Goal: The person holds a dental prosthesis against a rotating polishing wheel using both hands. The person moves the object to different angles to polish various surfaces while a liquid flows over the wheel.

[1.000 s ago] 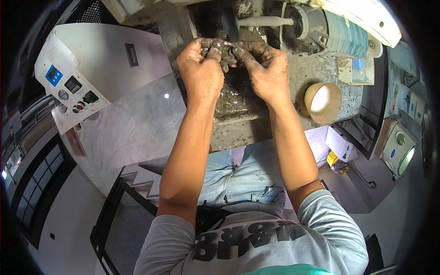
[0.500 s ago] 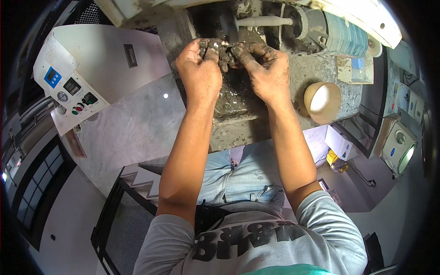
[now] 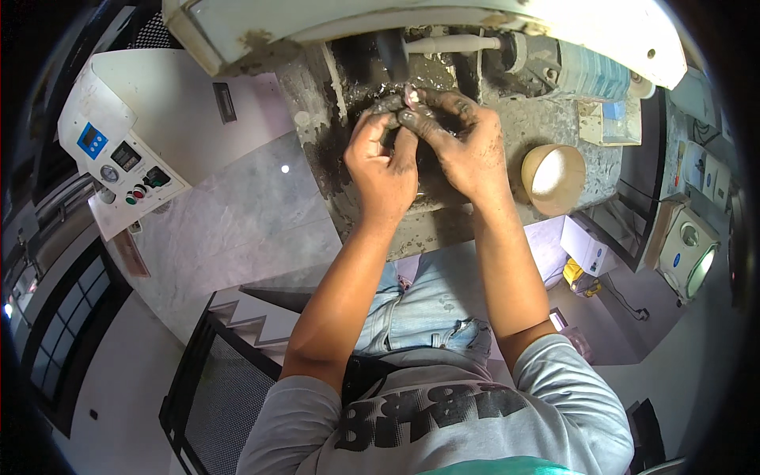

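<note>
A small pink-and-white piece that looks like a denture [image 3: 412,96] shows between my fingertips, mostly covered by them. My left hand [image 3: 384,158] is closed in a pinch on its left side. From the right, my right hand [image 3: 475,142] pinches it too, thumb meeting the left fingers. Grey wet paste coats the fingers of both hands. Just beyond them a dark, blurred polishing wheel [image 3: 390,55] sits on a pale tapered spindle [image 3: 451,44], which runs right to a bluish motor [image 3: 594,63]. The denture appears a little short of the wheel.
A pale machine hood [image 3: 443,20] overhangs the far side. Beneath my hands lies a mud-splashed grey work tray [image 3: 423,229]. To the right are a beige bowl [image 3: 558,178] with a bright white inside and a clear box [image 3: 609,123]. At left stands a white cabinet with a control panel [image 3: 131,170].
My left hand has moved right, closer to my right hand. Both have drawn slightly back from the wheel, and the denture's pale part now shows. The view has shifted, revealing more of the hood.
</note>
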Available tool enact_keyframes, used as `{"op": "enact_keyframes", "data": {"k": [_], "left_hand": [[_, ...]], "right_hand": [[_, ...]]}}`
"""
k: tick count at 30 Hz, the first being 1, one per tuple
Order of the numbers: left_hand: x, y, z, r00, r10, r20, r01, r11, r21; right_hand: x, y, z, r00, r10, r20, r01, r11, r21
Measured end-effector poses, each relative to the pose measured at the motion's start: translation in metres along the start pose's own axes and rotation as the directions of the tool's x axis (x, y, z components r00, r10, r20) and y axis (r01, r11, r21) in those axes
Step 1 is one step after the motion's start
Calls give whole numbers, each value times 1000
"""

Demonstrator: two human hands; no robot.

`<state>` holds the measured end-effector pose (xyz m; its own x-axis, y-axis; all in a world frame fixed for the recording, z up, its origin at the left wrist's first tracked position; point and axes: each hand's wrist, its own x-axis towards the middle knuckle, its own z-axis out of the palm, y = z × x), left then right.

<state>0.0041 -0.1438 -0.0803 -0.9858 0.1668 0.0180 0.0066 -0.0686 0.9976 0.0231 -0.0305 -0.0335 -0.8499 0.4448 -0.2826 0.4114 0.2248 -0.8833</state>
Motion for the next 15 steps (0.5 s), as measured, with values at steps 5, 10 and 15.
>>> {"op": "enact_keyframes", "data": {"k": [5,10,15], "left_hand": [[1,6,-9,981,-155,116,163,984,-65],[17,18,-4,907,-386,167,407,905,-123],[20,11,-8,951,-308,18,308,945,-114]], "right_hand": [[3,9,-14,993,-118,8,118,982,-149],[5,6,-28,960,-248,128,273,929,-248],[1,8,-24,964,-245,101,265,894,-361]]}}
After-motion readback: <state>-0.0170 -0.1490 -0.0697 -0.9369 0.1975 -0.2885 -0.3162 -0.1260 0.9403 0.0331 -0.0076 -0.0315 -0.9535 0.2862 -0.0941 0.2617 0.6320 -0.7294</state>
